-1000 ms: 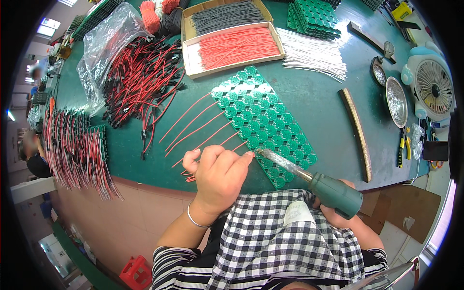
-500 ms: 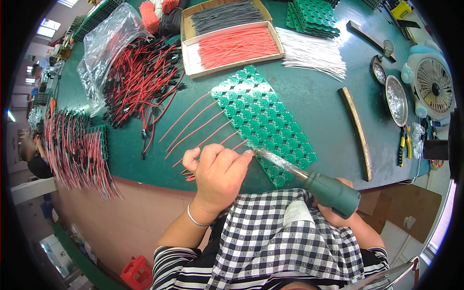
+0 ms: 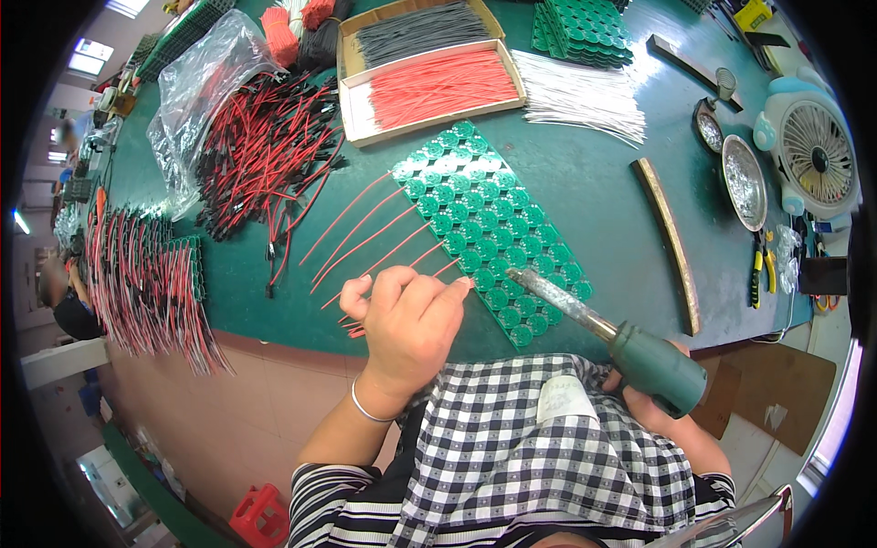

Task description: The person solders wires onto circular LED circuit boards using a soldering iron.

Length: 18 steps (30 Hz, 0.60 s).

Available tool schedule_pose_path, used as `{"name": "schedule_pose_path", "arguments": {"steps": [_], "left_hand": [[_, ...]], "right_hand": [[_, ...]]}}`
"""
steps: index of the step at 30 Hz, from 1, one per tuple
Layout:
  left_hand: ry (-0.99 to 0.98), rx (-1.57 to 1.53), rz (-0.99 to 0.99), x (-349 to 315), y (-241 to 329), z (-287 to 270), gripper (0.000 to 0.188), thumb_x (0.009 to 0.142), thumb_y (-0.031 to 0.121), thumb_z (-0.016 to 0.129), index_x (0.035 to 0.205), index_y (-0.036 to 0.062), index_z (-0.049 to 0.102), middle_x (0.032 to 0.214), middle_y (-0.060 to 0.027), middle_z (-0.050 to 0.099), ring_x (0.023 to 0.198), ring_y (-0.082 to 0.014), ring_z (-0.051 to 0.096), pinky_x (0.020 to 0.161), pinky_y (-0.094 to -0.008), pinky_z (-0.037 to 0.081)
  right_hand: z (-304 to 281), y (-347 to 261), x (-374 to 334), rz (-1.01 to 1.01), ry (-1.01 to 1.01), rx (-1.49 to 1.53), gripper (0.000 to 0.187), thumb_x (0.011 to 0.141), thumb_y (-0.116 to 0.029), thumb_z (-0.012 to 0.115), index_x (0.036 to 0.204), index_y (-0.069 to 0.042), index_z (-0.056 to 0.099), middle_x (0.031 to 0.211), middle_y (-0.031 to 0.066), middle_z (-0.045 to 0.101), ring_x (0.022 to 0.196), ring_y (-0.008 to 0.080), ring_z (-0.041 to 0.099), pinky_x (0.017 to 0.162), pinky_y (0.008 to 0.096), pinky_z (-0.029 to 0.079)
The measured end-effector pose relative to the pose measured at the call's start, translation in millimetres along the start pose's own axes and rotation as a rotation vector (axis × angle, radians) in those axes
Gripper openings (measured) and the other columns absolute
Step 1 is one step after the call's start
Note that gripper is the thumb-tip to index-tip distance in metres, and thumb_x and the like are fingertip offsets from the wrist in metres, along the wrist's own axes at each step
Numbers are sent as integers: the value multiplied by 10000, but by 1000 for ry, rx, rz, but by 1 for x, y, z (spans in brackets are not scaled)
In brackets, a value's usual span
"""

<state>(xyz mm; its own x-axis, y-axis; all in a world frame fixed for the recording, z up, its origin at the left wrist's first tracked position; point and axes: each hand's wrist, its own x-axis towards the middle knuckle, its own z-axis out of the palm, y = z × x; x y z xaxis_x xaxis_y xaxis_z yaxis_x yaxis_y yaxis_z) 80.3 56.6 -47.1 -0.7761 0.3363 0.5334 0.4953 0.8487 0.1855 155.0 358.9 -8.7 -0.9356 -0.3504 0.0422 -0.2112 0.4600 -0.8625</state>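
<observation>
A green panel of round circuit boards (image 3: 498, 224) lies at a slant on the table. Several red wires (image 3: 361, 236) run leftward from its left edge. Beside that edge my left hand (image 3: 408, 320) is closed, thumb and finger pinched at a red wire; loose wire ends poke out under its little-finger side. My right hand (image 3: 647, 409) is wrapped round the green handle of a soldering iron (image 3: 656, 367), which partly covers its fingers. The iron's metal tip is over the panel, apart from the left fingertips; whether it touches a board I cannot tell.
Beyond the panel sit a box of red wires (image 3: 443, 89), a box of black wires (image 3: 420, 36) and white wires (image 3: 585, 96). Red-black cables (image 3: 265, 151) lie left. On the right are a metal strip (image 3: 670, 245), a metal dish (image 3: 744, 183), pliers (image 3: 756, 279) and a fan (image 3: 816, 157).
The soldering iron and my right hand have drawn back to the right, so the tip has left the left fingertips. My left hand stays pinched, shifted very slightly.
</observation>
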Motion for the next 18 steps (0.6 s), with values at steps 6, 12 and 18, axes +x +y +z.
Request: {"name": "schedule_pose_path", "arguments": {"steps": [6,12,18], "left_hand": [[27,23,12,-2,1,-1,257,667,106,811,882,234,754,783,110,589,881,-148,532,859,-401,264],[6,56,-12,-4,2,0,150,782,187,691,910,234,752,833,104,598,906,-133,538,943,-456,238],[8,63,-7,-4,1,1,150,788,190,685,913,235,755,856,101,596,918,-135,538,947,-457,234]], "right_hand": [[8,9,2,-38,-16,110,163,797,-20,641,958,-20,663,813,93,685,610,222,680,593,336,542],[22,14,-1,52,24,128,282,749,-19,718,1029,-44,703,989,109,710,900,300,669,840,409,511],[25,21,-8,138,75,131,309,745,-24,726,1053,-46,706,1020,99,714,963,306,645,886,423,485]]}}
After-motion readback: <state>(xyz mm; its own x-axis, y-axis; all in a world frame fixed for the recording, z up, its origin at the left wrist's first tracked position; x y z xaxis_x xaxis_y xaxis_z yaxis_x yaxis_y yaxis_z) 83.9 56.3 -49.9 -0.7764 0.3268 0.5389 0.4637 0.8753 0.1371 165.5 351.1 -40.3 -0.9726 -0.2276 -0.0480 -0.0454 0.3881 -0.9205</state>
